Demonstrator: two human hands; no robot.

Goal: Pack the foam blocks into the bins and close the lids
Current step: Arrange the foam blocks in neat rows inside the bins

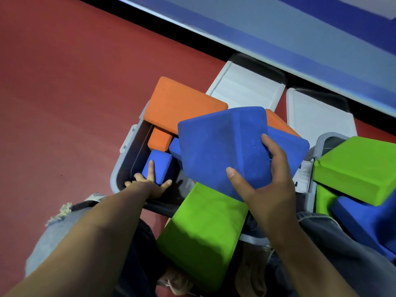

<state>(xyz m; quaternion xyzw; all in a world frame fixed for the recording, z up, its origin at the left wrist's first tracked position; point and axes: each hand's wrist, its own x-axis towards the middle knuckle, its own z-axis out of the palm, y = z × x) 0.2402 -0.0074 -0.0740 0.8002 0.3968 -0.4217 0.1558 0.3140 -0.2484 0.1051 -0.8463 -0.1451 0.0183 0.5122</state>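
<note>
A grey bin (126,151) stands on the red floor with orange and blue foam blocks inside. My left hand (150,183) reaches into it and grips a small blue block (159,166). My right hand (265,181) holds a large blue block (218,151) tilted above the bin. A big orange block (180,101) leans over the bin's far edge. A green block (203,226) rests against the near side. A second bin (321,142) on the right holds a green block (355,168) and a blue block (364,217).
Both bins' white lids (246,86) (317,112) hang open behind them, toward a blue padded wall (278,28). Red floor (64,93) spreads to the left. My knees in torn jeans (64,215) are close to the bins.
</note>
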